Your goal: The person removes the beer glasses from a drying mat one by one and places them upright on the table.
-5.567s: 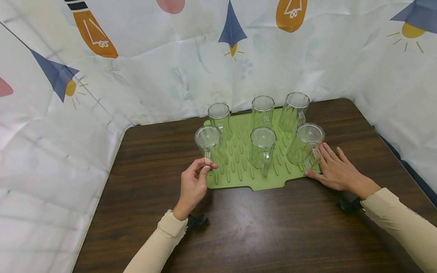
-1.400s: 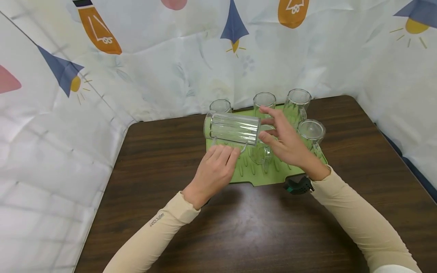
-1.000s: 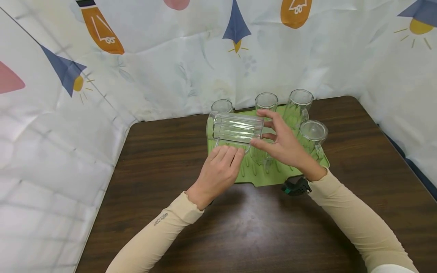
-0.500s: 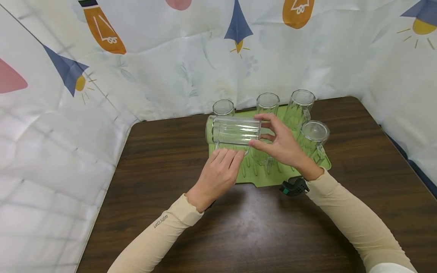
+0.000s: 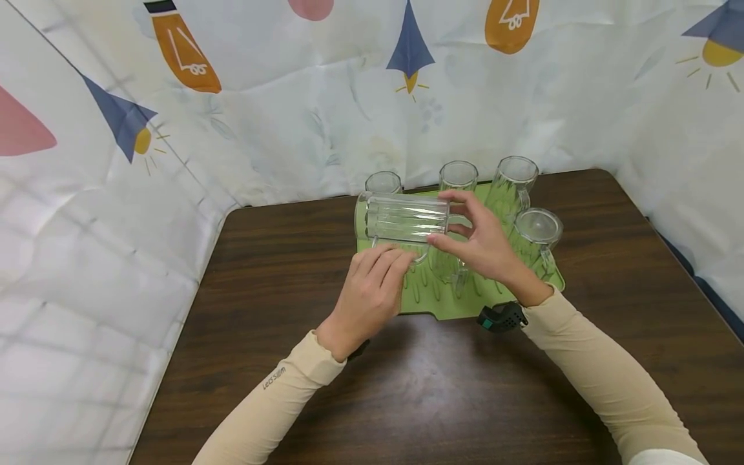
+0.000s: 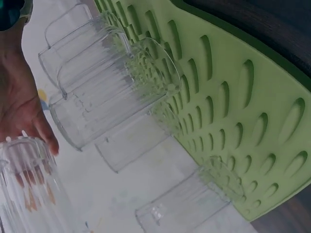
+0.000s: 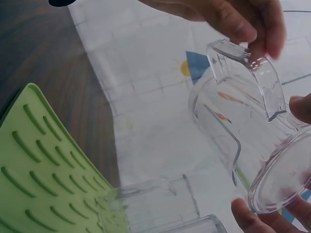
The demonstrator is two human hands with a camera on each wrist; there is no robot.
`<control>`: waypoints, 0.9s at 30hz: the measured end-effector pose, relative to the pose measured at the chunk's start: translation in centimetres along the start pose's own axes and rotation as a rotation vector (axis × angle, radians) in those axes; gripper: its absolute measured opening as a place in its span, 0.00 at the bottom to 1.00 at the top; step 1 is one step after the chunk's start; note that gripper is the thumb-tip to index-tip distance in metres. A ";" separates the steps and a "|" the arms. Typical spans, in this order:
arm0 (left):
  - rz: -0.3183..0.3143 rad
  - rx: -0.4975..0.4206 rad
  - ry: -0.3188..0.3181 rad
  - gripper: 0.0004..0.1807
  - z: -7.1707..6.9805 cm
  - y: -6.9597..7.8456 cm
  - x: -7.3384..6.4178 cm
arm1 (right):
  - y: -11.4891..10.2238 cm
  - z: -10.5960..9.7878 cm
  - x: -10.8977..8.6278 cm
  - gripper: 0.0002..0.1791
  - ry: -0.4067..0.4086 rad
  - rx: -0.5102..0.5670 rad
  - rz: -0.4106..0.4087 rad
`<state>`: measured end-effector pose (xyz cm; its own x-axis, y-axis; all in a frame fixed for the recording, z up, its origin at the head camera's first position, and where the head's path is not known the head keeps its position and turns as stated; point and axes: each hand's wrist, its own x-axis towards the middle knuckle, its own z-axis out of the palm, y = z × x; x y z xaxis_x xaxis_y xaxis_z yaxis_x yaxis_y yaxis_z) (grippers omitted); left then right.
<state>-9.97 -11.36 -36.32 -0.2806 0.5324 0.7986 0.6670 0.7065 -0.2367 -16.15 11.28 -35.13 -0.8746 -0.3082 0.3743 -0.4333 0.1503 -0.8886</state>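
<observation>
A clear glass mug lies on its side in the air above the green mat, its thick base to the left and its handle downward. My left hand is at the handle, thumb and fingertips pinching its outer corner in the right wrist view. My right hand holds the mug's mouth end, thumb on the near side and fingers round the far side. In the left wrist view the mug's ribbed wall stands before the right hand.
Several other glass mugs stand on the ridged mat: back left, back middle and back right. A front right mug is upside down; a front middle mug is partly hidden. A white printed cloth hangs behind the wooden table.
The mug was lifted from the mat's front left, where it stood upside down, and turned sideways. My right hand came from the mat's right edge to its mouth. Lately the left fingers shifted slightly along the handle.
</observation>
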 end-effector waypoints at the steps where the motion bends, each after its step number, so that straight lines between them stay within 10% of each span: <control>1: -0.010 -0.009 0.033 0.10 0.0 -0.1 0.0 | 0.0 -0.1 0.0 0.38 0.003 0.006 -0.003; 11: -0.223 -0.215 0.237 0.10 0.4 -0.9 -0.6 | -0.3 -0.8 0.4 0.37 0.029 0.027 -0.026; 20: -0.728 -0.617 0.229 0.09 0.9 -0.2 -1.5 | -0.6 -1.1 0.5 0.36 0.059 0.039 -0.028; 27: -0.988 -0.918 0.183 0.16 1.4 0.5 -1.3 | -0.5 -1.1 0.5 0.36 0.081 0.057 -0.048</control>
<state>-10.21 -11.03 -38.25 -0.8578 -0.1301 0.4973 0.4780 0.1539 0.8648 -16.60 12.10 -34.24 -0.8687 -0.2367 0.4351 -0.4642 0.0824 -0.8819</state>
